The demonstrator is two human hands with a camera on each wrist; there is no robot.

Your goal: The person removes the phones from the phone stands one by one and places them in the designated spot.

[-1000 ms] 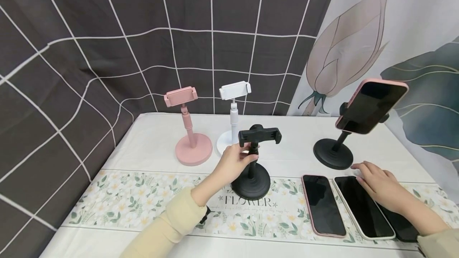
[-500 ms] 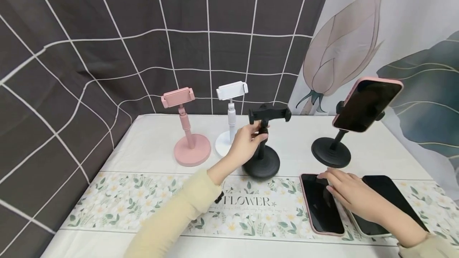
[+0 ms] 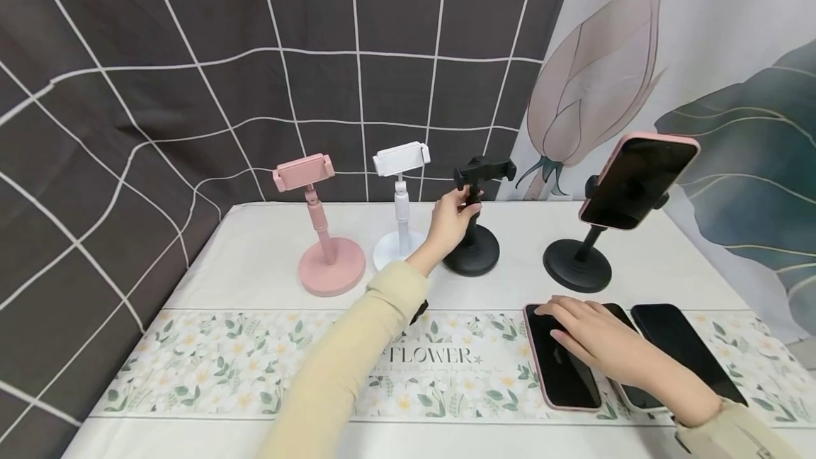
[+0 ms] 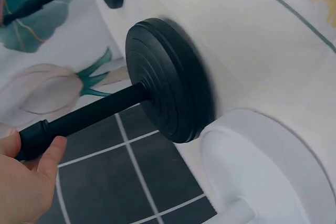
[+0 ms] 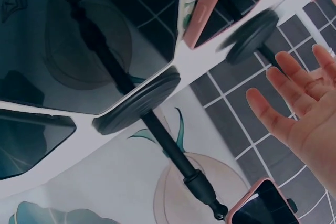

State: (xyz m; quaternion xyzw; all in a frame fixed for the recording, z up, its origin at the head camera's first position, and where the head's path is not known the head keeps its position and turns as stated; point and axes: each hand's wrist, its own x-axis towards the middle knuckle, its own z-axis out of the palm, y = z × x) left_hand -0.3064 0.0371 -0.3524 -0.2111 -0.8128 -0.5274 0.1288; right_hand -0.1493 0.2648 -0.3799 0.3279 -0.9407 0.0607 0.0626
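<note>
My left hand (image 3: pixel 448 224) grips the post of a black phone stand (image 3: pixel 473 255), just below its empty clamp. In the left wrist view the thumb and a finger pinch the post; the round base (image 4: pixel 152 72) is at the tabletop, though contact is unclear. My right hand (image 3: pixel 602 342) hovers, fingers extended, above a pink-edged phone (image 3: pixel 564 374) and a white-edged phone (image 3: pixel 637 397) it partly covers. The right wrist view shows that hand (image 5: pixel 310 98) holding nothing. Further right lies a black phone (image 3: pixel 685 349).
Left of the gripped stand are a white phone stand (image 3: pixel 401 212) and a pink phone stand (image 3: pixel 331 268). A second black stand (image 3: pixel 576 266) at right holds a pink phone (image 3: pixel 637 179). Grid-patterned cloth (image 3: pixel 242 13) hangs behind the white-covered table (image 3: pixel 255 232).
My left hand has carried the black stand back and slightly right, from the flowered strip to beside the white stand. My right hand has moved left from the white-edged phone toward the pink-edged one.
</note>
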